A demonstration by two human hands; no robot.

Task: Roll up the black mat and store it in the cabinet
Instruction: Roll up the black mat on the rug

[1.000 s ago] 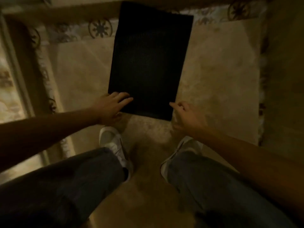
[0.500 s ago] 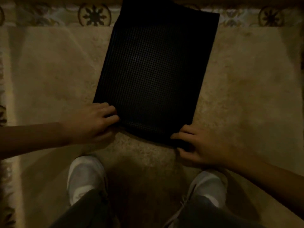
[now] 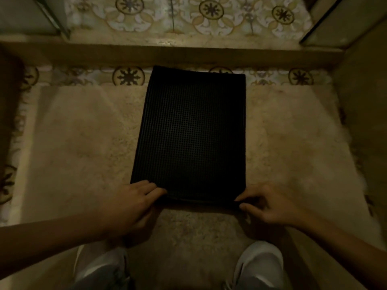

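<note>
A black mat (image 3: 191, 132) with a fine grid texture lies flat on a beige shaggy rug (image 3: 79, 147), its long side running away from me. My left hand (image 3: 134, 203) pinches the near left corner of the mat. At the near right corner my right hand (image 3: 267, 205) grips the edge between fingers and thumb. The near edge is lifted slightly off the rug and curls a little. No cabinet can be identified in view.
Patterned floor tiles (image 3: 209, 15) lie beyond a raised step (image 3: 188, 54) at the far end. My two white shoes (image 3: 259, 264) stand on the rug just behind the mat. Dark panels or door edges stand at the far left (image 3: 52, 17) and far right (image 3: 326, 21).
The view has swung so the mat now lies straight ahead. Both hands have closed on the near corners, and the near edge has begun to lift.
</note>
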